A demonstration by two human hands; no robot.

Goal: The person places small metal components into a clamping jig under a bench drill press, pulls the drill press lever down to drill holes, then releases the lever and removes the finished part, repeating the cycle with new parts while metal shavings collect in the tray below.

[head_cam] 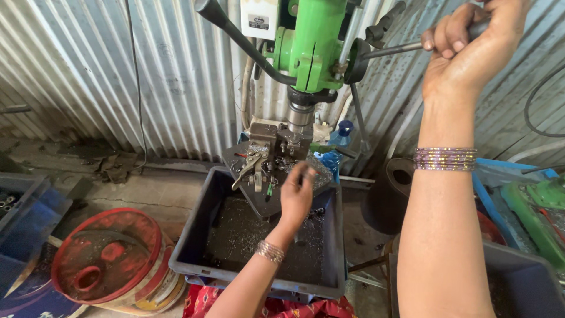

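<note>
A green drill press (311, 44) stands against a corrugated metal wall. My right hand (471, 41) is raised at the upper right, shut on the black grip of the press's feed lever (391, 50). My left hand (297, 191) reaches to the press table (259, 203), its fingers pinched near a small metal part below the spindle (300, 115). Whether the fingers hold the part is unclear. A clamp fixture (265, 150) with a toggle handle sits on the table just left of that hand. Bangles circle both wrists.
A dark blue plastic crate (200, 232) with metal shavings sits under the press table. A red-rimmed round tin (112, 259) lies at the lower left. Another blue crate (17, 206) is at far left. A green machine part (538, 215) and a dark bin (529, 282) are at right.
</note>
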